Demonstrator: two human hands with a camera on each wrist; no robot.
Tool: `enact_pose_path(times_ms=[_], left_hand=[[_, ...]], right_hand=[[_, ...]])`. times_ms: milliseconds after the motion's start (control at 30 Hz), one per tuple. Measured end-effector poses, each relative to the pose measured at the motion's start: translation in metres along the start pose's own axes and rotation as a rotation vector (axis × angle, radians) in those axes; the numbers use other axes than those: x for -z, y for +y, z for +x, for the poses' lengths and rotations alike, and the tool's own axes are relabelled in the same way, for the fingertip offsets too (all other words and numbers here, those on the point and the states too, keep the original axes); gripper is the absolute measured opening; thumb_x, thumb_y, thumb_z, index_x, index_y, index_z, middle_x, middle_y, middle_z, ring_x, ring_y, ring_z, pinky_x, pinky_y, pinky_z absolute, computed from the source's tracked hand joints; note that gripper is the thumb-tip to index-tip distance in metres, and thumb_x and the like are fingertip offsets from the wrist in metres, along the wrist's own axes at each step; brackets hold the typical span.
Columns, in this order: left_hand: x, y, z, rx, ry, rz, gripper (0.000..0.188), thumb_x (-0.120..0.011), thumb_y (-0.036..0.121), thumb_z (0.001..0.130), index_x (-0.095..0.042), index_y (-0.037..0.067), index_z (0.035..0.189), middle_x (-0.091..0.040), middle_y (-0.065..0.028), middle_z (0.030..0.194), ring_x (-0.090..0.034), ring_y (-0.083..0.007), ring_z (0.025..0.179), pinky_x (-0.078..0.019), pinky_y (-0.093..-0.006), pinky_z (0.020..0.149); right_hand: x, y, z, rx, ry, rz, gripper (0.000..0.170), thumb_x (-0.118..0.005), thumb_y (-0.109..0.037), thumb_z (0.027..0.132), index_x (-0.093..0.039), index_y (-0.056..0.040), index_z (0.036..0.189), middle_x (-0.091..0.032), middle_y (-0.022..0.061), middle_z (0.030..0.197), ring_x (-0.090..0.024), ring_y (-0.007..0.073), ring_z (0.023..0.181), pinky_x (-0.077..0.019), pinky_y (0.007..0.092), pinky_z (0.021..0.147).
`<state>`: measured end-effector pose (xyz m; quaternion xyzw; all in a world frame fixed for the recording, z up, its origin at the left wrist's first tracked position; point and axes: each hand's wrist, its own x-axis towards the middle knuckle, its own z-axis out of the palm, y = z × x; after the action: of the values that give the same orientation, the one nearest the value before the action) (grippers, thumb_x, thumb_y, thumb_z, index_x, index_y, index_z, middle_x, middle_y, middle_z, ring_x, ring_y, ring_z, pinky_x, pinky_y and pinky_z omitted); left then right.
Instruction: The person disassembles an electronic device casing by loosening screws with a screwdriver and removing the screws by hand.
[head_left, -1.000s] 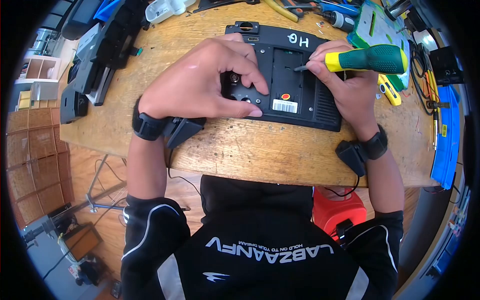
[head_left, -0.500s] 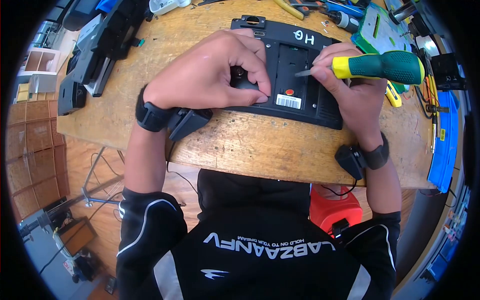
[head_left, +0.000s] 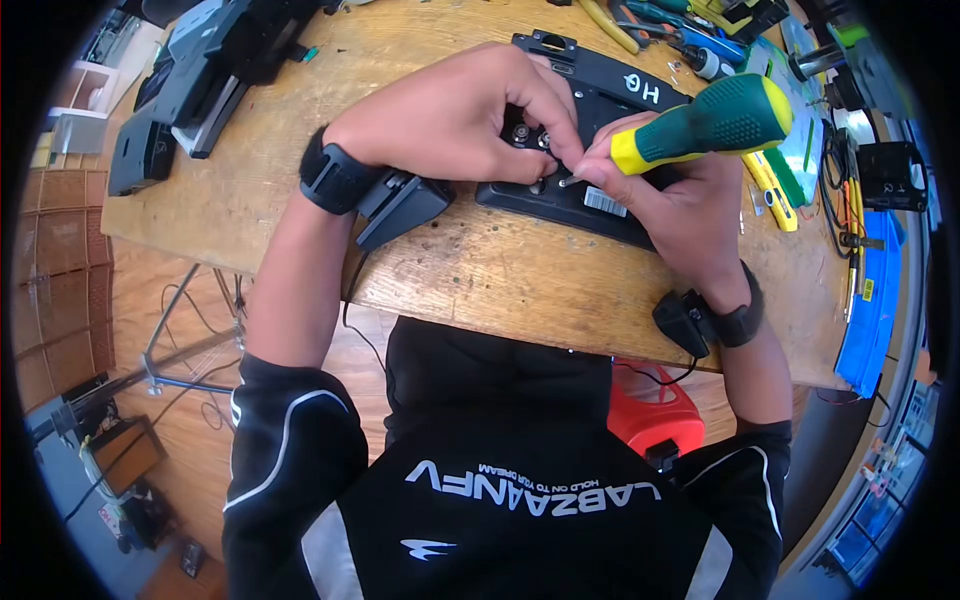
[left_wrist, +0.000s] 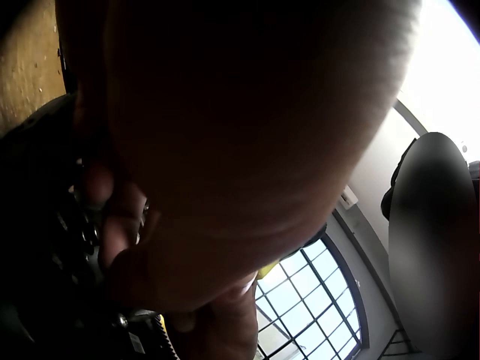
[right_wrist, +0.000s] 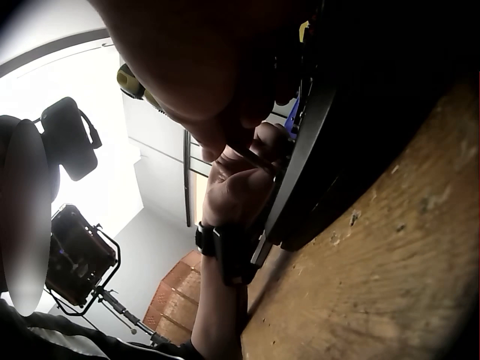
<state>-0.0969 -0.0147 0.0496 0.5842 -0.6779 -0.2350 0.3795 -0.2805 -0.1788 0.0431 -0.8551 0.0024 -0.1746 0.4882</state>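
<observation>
A black device housing [head_left: 640, 118] marked "HQ" lies on the wooden table with its panel facing up, a white barcode label [head_left: 604, 201] near its front edge. My right hand [head_left: 690, 205] grips a green and yellow screwdriver [head_left: 710, 125] by its shaft near the handle, and the handle tilts up to the right. The screwdriver's tip is over the left part of the housing, close to my left fingertips. My left hand [head_left: 450, 115] reaches over the housing's left side, thumb and index finger bent close together at the panel; I cannot tell whether they pinch something small.
Black equipment cases [head_left: 215, 75] stand at the back left. Pliers, drivers and a green-and-clear tray crowd the back right. A yellow cutter [head_left: 772, 190] lies right of my right hand, and a blue bin [head_left: 870, 310] hangs by the table's right edge. A red stool [head_left: 655, 410] stands below.
The screwdriver tip has moved left, from the recessed bay to beside my left fingertips, and its handle tilts up more. My left thumb and index finger have drawn closer together. The head view has shifted.
</observation>
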Motion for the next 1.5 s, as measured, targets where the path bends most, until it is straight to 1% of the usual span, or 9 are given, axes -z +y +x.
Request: enact_pose_path(times_ms=[233, 333, 400, 800, 867, 1133, 1200, 1433, 1500], left_hand=[[0.001, -0.002, -0.001, 0.011, -0.03, -0.025, 0.019, -0.076, 0.001, 0.078, -0.08, 0.001, 0.097, -0.071, -0.0084, 0.098, -0.064, -0.0222, 0.094, -0.0515, -0.0336, 0.086], [0.0, -0.004, -0.001, 0.004, -0.018, -0.018, 0.016, -0.08, 0.005, 0.079, -0.079, 0.001, 0.095, -0.071, -0.0081, 0.099, -0.064, -0.0218, 0.094, -0.0516, -0.0332, 0.086], [-0.001, -0.003, -0.001, 0.012, -0.011, -0.025, 0.017, -0.083, 0.008, 0.079, -0.079, 0.001, 0.094, -0.072, -0.0079, 0.099, -0.064, -0.0216, 0.093, -0.0517, -0.033, 0.085], [-0.003, -0.002, -0.006, 0.047, 0.048, -0.028, 0.029, -0.088, 0.022, 0.082, -0.078, 0.002, 0.1, -0.073, -0.0033, 0.091, -0.063, -0.0124, 0.077, -0.051, -0.0266, 0.072], [-0.002, 0.019, -0.012, 0.475, 0.044, 0.078, 0.035, -0.089, 0.025, 0.082, -0.077, 0.004, 0.108, -0.075, -0.0035, 0.096, -0.065, -0.0112, 0.08, -0.0524, -0.0264, 0.074], [-0.003, 0.012, -0.006, 0.388, 0.024, 0.02, 0.031, -0.089, 0.021, 0.082, -0.078, 0.003, 0.106, -0.075, -0.0037, 0.096, -0.067, -0.0122, 0.085, -0.0524, -0.0271, 0.078], [-0.001, -0.003, 0.005, -0.092, 0.02, -0.298, 0.014, -0.082, 0.003, 0.082, -0.079, 0.002, 0.096, -0.075, -0.0049, 0.095, -0.063, -0.0099, 0.08, -0.0507, -0.0249, 0.072], [-0.003, -0.005, 0.006, -0.148, 0.06, -0.333, 0.018, -0.087, 0.009, 0.079, -0.079, 0.004, 0.094, -0.075, -0.0042, 0.094, -0.063, -0.0123, 0.082, -0.0503, -0.0257, 0.077], [0.003, 0.004, 0.002, 0.065, -0.049, 0.051, 0.027, -0.088, 0.019, 0.083, -0.077, 0.002, 0.101, -0.073, -0.0031, 0.09, -0.063, -0.0123, 0.081, -0.0499, -0.0277, 0.077]], right_hand=[[-0.002, 0.001, 0.003, -0.064, -0.027, -0.103, 0.016, -0.084, -0.006, 0.085, -0.073, -0.0006, 0.095, -0.073, 0.0026, 0.085, -0.067, 0.0086, 0.078, -0.0534, 0.024, 0.074], [-0.006, 0.007, 0.007, 0.107, 0.088, -0.145, 0.032, -0.093, -0.026, 0.077, -0.073, -0.0008, 0.082, -0.054, -0.0043, 0.056, -0.044, 0.0049, 0.051, -0.032, 0.0238, 0.049], [-0.004, 0.004, 0.005, -0.019, 0.018, -0.166, 0.022, -0.088, -0.01, 0.081, -0.073, -0.0019, 0.094, -0.07, -0.0012, 0.083, -0.064, 0.006, 0.075, -0.051, 0.0214, 0.071], [-0.004, 0.01, 0.014, 0.196, -0.043, 0.068, 0.021, -0.082, -0.004, 0.084, -0.07, 0.003, 0.099, -0.066, 0.0088, 0.114, -0.064, 0.0155, 0.103, -0.0501, 0.0296, 0.091], [-0.003, 0.019, 0.015, 0.235, -0.058, 0.075, 0.021, -0.082, -0.006, 0.083, -0.073, 0.0017, 0.1, -0.067, 0.0072, 0.117, -0.062, 0.0129, 0.095, -0.0499, 0.0266, 0.085], [0.002, 0.027, 0.008, 0.111, -0.123, 0.2, 0.023, -0.077, 0.003, 0.084, -0.072, 0.0029, 0.106, -0.064, 0.0108, 0.126, -0.062, 0.0189, 0.116, -0.0484, 0.0329, 0.101], [0.0, 0.024, 0.01, 0.138, -0.105, 0.256, 0.028, -0.078, 0.004, 0.083, -0.07, 0.0022, 0.11, -0.064, 0.0105, 0.127, -0.062, 0.0187, 0.117, -0.0487, 0.033, 0.103], [0.001, 0.017, 0.013, 0.157, -0.128, 0.238, 0.037, -0.08, 0.004, 0.081, -0.068, 0.0006, 0.116, -0.062, 0.0103, 0.132, -0.063, 0.0171, 0.115, -0.0504, 0.0319, 0.101], [0.003, 0.019, 0.016, 0.172, -0.19, 0.203, 0.036, -0.081, 0.004, 0.081, -0.069, 0.0003, 0.115, -0.062, 0.0098, 0.132, -0.064, 0.0163, 0.114, -0.0505, 0.0315, 0.1]])
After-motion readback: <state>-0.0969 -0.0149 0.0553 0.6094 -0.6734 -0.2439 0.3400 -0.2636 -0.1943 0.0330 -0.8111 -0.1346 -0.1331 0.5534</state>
